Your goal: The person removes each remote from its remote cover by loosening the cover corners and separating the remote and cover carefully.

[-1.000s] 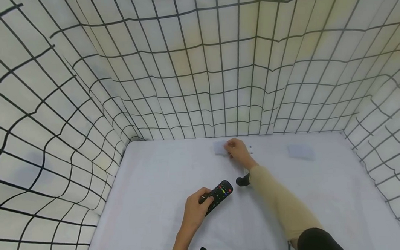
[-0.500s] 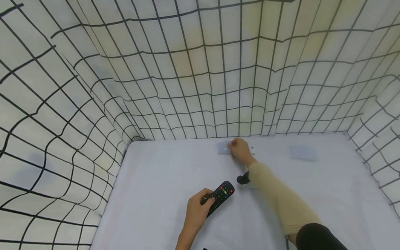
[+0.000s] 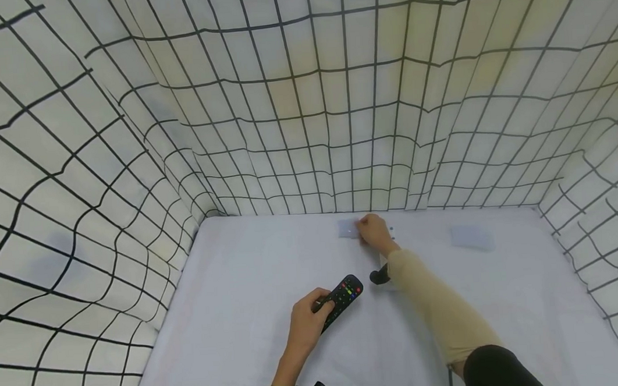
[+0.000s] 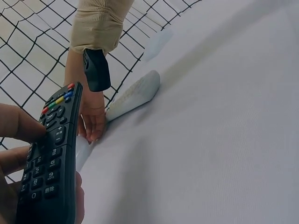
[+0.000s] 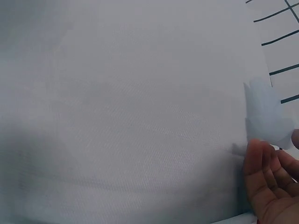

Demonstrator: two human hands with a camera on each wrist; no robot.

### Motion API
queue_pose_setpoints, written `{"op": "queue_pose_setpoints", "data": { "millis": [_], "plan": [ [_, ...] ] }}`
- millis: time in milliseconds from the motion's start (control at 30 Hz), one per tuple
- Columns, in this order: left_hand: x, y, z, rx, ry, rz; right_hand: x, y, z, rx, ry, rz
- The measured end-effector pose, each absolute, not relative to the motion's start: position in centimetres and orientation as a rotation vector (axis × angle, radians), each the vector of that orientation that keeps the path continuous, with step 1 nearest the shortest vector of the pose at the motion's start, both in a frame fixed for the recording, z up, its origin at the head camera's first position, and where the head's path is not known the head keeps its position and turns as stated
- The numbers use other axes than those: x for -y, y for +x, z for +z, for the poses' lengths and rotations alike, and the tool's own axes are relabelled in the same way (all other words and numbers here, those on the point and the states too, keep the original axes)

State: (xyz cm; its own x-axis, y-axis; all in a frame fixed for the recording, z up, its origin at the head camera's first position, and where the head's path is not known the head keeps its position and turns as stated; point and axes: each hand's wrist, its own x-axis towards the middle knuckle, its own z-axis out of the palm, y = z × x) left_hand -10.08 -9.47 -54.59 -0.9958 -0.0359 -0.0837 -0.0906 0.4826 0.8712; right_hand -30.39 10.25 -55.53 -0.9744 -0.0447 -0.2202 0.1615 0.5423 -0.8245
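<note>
My left hand (image 3: 306, 323) grips a black remote control (image 3: 341, 300), thumb over its buttons, held at a slant above the white table. In the left wrist view the remote (image 4: 49, 163) shows number keys and a row of coloured buttons. At the table's back edge my right hand (image 3: 375, 234) has its fingers curled and pinches the side of a thin pale blue sheet (image 3: 347, 229). The right wrist view has this crumpled sheet (image 5: 266, 114) between thumb and fingertips, its lower edge partly hidden. A white piece with blue dots (image 3: 392, 233) peeks out beyond the hand.
Another pale blue sheet (image 3: 471, 238) lies at the back right of the white table (image 3: 250, 277). A whitish object (image 4: 138, 94) stands under my right forearm, mostly hidden in the head view. White walls with black netting (image 3: 305, 123) rise around the back and sides.
The head view has shifted slightly, so things sit a little further right in it. My right fingers look more curled at the sheet's side. The left hand keeps holding the remote.
</note>
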Motion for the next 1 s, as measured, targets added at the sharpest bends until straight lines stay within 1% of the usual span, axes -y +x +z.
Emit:
{"op": "queue_pose_setpoints", "data": {
  "millis": [433,733,1000],
  "plan": [
    [8.7,-12.0,-55.1,-2.523,-0.201,1.706,-11.0,-28.9,-54.8,-2.655,0.141,-1.328],
    [8.6,-13.2,-54.7,-2.338,-0.325,1.835,-12.1,-27.2,-55.0,-2.593,0.095,-1.422],
    [8.4,-14.1,-54.3,-2.203,-0.388,1.949,-12.6,-25.6,-54.5,-2.396,0.064,-1.593]
  ]
}}
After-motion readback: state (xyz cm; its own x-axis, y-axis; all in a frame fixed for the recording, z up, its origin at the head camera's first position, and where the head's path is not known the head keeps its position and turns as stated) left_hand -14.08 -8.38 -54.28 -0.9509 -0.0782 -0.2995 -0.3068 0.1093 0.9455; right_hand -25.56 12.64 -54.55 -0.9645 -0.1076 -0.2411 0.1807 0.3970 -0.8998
